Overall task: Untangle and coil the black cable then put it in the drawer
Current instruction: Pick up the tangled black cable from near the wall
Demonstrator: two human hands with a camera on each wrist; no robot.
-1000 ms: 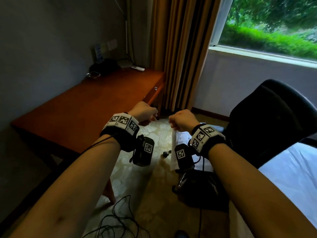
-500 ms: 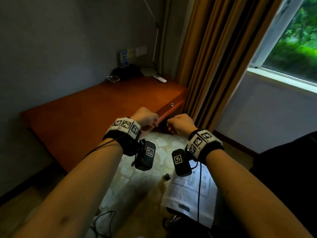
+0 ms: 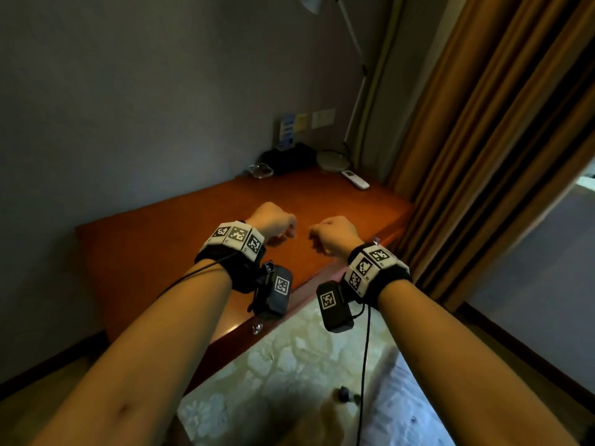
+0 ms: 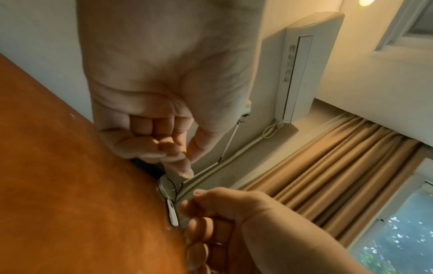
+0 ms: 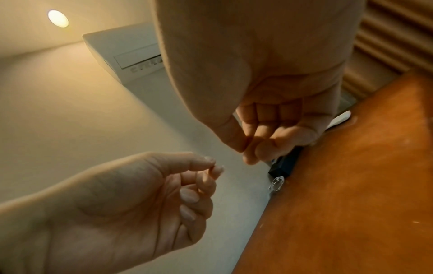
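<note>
Hands hover close together above one orange-brown desk [image 3: 180,252]: the left hand [image 3: 273,222] and right hand [image 3: 333,235] are each curled, thumb pressed to forefinger, with nothing visible in either pinch. The black cable cannot be made out in any view. Two clear knobs [image 3: 256,328] stud the desk's front edge. One white remote [image 3: 355,179] lies beside one lamp base [image 3: 333,159].

Both hands rose from above the floor to hover over the wooden desk [image 3: 154,252], the left hand [image 3: 273,222] and right hand [image 3: 335,235] drawing slightly apart; the tangled cable, chair and window left view.
</note>
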